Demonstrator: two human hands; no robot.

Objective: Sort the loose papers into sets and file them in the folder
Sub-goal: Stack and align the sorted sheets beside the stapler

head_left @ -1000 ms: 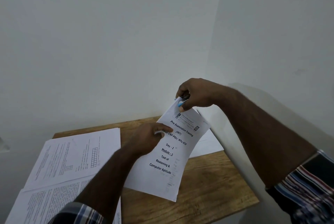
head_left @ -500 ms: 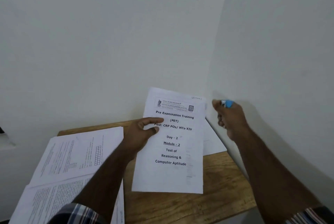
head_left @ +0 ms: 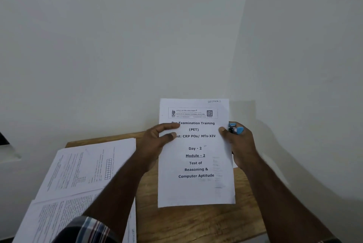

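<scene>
I see 2 bare forearms; my left arm ends in a rolled plaid sleeve (head_left: 89, 230) striped blue, white and red on grey.

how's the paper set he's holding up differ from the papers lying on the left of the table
The held set is raised upright between the left hand and right hand; the left papers lie flat on the table. The held set's cover has sparse, large centred headings; the left papers carry dense small print. Both are white printed sheets.

A plain study or office corner: bare white walls (head_left: 137, 36) meet behind a small wooden desk (head_left: 196, 223) strewn with printed exam papers (head_left: 82, 168).
</scene>
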